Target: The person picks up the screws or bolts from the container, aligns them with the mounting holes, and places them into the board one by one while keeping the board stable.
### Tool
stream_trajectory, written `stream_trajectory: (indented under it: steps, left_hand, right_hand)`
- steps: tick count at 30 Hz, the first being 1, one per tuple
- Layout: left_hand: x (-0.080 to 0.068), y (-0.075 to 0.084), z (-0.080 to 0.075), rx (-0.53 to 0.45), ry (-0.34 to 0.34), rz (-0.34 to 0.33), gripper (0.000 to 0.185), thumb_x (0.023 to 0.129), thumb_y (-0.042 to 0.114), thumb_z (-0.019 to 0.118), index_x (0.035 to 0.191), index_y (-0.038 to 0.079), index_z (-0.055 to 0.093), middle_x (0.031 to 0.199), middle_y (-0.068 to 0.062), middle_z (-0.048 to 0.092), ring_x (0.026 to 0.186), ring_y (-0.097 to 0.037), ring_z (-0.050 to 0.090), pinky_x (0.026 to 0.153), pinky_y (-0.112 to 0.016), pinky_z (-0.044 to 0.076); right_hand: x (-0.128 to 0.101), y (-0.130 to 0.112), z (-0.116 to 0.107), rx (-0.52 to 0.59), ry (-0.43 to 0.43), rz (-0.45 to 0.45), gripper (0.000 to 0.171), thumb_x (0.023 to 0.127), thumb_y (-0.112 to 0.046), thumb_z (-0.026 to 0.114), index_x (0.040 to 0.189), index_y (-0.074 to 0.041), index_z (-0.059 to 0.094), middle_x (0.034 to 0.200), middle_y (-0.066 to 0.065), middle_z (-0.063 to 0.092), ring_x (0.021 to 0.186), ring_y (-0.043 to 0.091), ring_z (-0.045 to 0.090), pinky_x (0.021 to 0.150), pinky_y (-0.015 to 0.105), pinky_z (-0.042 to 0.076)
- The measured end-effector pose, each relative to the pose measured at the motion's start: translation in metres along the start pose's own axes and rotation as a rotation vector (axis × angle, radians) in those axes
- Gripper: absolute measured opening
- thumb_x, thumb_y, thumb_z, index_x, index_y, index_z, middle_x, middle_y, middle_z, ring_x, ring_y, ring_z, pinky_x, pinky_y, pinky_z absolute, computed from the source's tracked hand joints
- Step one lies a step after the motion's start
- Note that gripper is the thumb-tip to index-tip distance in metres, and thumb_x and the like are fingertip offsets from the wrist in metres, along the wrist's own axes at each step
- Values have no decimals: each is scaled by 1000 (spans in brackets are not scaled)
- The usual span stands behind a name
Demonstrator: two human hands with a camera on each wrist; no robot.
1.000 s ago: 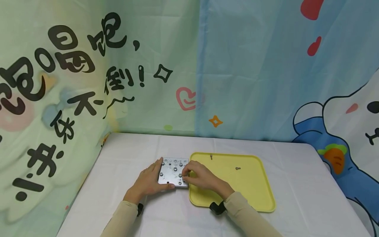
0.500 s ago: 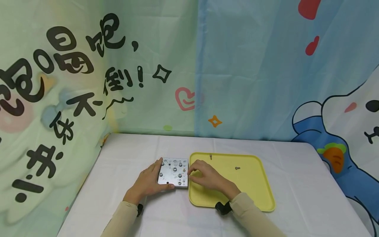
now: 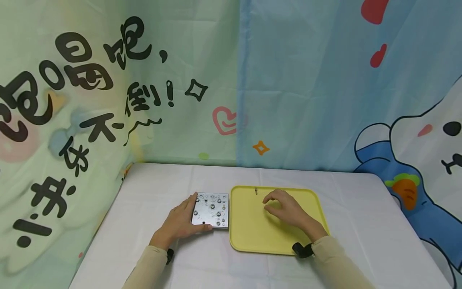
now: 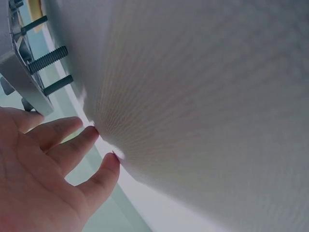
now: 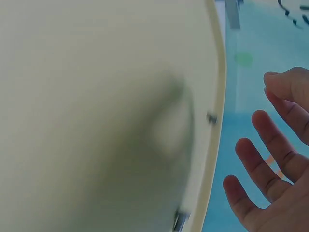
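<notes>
My left hand (image 3: 178, 220) holds a silver metal plate (image 3: 207, 212) at its left side, with the thumb along the near edge. Several round screw heads dot the plate's upper face. In the left wrist view, threaded bolts (image 4: 48, 59) jut out beneath it, and the spread fingers reach down to the white cloth. My right hand (image 3: 285, 208) hovers over a yellow tray (image 3: 249, 237), index finger and thumb bent towards each other with nothing visible between them. One small screw (image 3: 256, 191) lies near the tray's far rim. Another screw (image 5: 181, 221), hidden by the hand in the head view, shows in the right wrist view.
A white cloth (image 3: 202, 261) covers the table. The tray lies right beside the plate's right edge. Printed curtains (image 3: 187, 132) hang behind and to the left of the table. A black device (image 3: 302, 250) sits at the right wrist.
My right hand has drawn away from the plate's right side and moved right over the tray, now covering the right-hand screw. My left hand and the plate have stayed put.
</notes>
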State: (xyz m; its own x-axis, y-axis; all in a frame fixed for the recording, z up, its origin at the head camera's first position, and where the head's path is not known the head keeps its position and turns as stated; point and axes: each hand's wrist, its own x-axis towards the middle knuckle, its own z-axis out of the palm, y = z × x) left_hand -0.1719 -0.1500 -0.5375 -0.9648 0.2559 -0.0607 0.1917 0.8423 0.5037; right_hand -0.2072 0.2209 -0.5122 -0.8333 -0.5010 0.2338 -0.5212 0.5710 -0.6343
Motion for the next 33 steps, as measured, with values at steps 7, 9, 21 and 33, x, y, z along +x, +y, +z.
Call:
stream_trajectory:
  steps: [7,9,21,33]
  left_hand:
    - [-1,-1,0,-10,0,-3,125,70,76,73,161,9,19,157,-17,35,142,-36,36,112,-55,32]
    - [-1,-1,0,-9,0,-2,125,70,76,73,161,9,19,157,-17,35,142,-35,36,112,-55,32]
    - [0,-1,1,-1,-2,-6,126,69,76,73,161,9,19,157,-17,36,142,-35,36,112,-56,32]
    - [0,0,0,-16,-4,-5,127,69,77,74,161,9,19,157,-17,35,142,-36,36,112,-54,32]
  right_hand:
    - [-17,22,-21,-36,39,75,12,91,-3,72,103,-6,70,108,7,65,107,35,59,89,55,49]
    - [-20,27,-25,-56,53,68,13,89,-1,73,101,-5,70,106,9,66,106,37,59,90,56,48]
    - [-30,43,-36,-117,18,116,13,88,2,73,101,-1,72,103,12,69,103,39,58,89,57,46]
    - [-29,45,-31,-233,7,207,8,91,-7,72,99,-9,73,105,13,65,103,40,54,88,60,42]
